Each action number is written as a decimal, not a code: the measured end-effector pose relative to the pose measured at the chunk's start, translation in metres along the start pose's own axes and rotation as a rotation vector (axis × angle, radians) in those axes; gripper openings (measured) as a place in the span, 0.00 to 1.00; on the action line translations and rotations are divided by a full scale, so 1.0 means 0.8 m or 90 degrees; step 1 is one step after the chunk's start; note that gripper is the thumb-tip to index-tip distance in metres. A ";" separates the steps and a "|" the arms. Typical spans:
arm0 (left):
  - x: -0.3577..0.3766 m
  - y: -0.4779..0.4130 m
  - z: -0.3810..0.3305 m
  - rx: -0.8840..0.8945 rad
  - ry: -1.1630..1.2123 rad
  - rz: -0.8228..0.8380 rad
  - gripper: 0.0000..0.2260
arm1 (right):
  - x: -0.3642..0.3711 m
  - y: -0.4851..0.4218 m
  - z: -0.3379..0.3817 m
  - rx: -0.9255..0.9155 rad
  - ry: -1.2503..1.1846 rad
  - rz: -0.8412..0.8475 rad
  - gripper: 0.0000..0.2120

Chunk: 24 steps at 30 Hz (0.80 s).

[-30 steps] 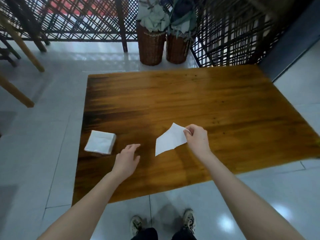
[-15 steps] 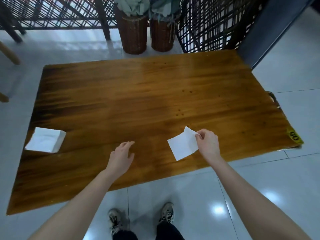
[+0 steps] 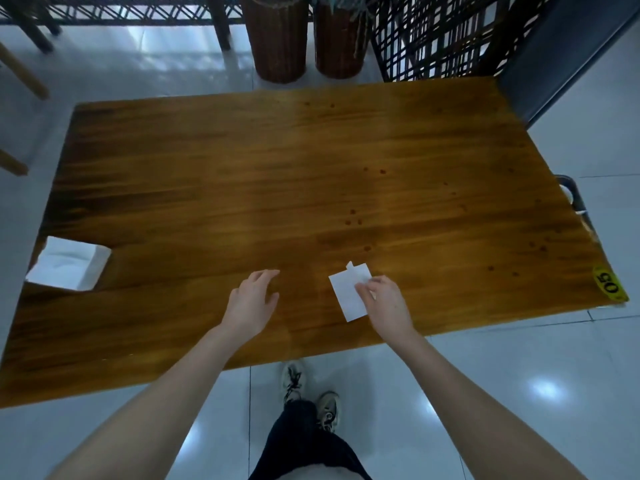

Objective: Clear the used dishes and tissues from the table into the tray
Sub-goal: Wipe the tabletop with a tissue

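Now tissue (image 3: 347, 298) seemingly flatter under right hand (image 3: 385, 303).

at 12 o'clock the top edge cuts off two woven baskets (image 3: 280, 39). the right hand (image 3: 384, 303) covers the tissue (image 3: 346, 296) on its 3 o'clock side. at 9 o'clock the white napkin stack (image 3: 69, 268) is blurred, its layers untellable.

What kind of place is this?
Probably a restaurant or café dining room: a wooden table with a yellow "05" number sticker, a napkin stack at its left edge, and lattice screens behind.
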State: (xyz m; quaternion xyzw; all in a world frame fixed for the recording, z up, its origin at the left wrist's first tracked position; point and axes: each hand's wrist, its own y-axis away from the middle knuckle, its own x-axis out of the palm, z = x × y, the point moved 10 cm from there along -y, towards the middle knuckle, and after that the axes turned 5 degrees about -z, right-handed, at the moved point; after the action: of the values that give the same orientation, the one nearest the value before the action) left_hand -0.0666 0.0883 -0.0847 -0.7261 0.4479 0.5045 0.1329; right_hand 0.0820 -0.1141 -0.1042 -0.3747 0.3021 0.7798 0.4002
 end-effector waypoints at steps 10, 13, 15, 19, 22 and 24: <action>0.016 -0.048 -0.013 0.019 0.012 0.036 0.22 | 0.045 -0.015 0.001 -0.123 0.133 0.041 0.12; 0.019 -0.065 -0.019 0.030 0.018 0.047 0.21 | 0.036 -0.021 0.008 -0.164 0.128 0.021 0.11; 0.020 -0.080 -0.022 0.040 0.024 0.055 0.21 | 0.029 -0.026 0.015 -0.197 0.110 -0.002 0.11; 0.021 -0.110 -0.023 0.052 0.019 0.070 0.21 | 0.022 -0.040 0.005 -0.154 0.066 0.006 0.09; 0.020 -0.133 -0.022 0.058 0.013 0.073 0.21 | 0.009 -0.053 0.003 -0.143 0.067 -0.047 0.08; 0.020 -0.146 -0.021 0.061 0.011 0.072 0.21 | -0.001 -0.066 0.000 -0.108 0.033 -0.059 0.04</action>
State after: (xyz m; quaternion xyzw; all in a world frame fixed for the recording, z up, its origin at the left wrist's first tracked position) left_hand 0.0367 0.1345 -0.1210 -0.6965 0.5129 0.4834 0.1347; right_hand 0.1270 -0.0886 -0.1127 -0.4413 0.2273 0.7732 0.3946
